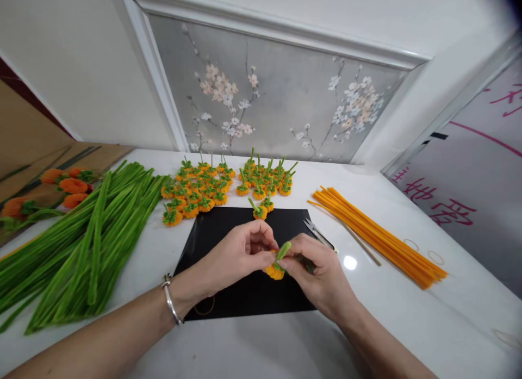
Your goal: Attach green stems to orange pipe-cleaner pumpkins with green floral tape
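Observation:
Over the black mat [244,303], my left hand [240,254] pinches the left side of a small orange pumpkin [275,271] with a green stem sticking up. My right hand [316,267] grips the same piece from the right, thumb and forefinger at the base of the green stem. A bit of green shows under my right fingers. Just beyond my hands, a finished-looking orange and green piece [260,212] stands at the mat's back edge. Scissors [320,235] with pointed blades lie at the mat's right edge.
Long green fuzzy stems [98,243] are heaped at the left, beside orange flowers [73,186]. Several orange and green pieces [196,191] stand in groups at the back. A bundle of orange stems [379,235] lies at the right on the white table [408,324].

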Motion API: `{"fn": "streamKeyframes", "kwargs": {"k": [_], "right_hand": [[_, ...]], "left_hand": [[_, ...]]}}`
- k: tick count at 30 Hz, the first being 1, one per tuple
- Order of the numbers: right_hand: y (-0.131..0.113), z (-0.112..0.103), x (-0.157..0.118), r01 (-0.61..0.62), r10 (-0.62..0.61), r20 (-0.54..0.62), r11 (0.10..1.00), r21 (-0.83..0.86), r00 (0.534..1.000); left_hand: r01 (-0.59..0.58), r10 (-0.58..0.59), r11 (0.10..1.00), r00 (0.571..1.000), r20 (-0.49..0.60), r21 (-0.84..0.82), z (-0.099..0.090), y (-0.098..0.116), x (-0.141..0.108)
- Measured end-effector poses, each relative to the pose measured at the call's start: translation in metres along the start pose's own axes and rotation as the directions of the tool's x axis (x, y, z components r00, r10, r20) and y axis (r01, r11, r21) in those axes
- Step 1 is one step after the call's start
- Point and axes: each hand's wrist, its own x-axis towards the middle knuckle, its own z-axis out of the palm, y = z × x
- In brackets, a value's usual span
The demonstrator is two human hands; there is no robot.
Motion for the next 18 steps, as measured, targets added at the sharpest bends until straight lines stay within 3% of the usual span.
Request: {"fn": "streamKeyframes", "kwargs": {"k": [7, 13, 18], "right_hand": [[0.004, 0.002, -0.002, -0.076, 0.076, -0.001, 0.997, 0.022, 0.997], [0.010, 0.007, -0.006, -0.186, 0.196, -0.056, 0.971, 0.151, 0.979], [0.007, 0.009, -0.006, -0.241, 0.251, -0.023, 0.949, 0.205, 0.968]], "left_hand": [[-0.008, 0.007, 1.000, 1.000, 0.002, 0.023, -0.001, 0.000, 0.001], [-0.155, 0.152, 0.982, 0.988, 0.034, 0.111, 0.005, -0.005, -0.003], [-0.155, 0.155, 0.978, 0.988, 0.005, 0.142, 0.009, -0.012, -0.003]]}}
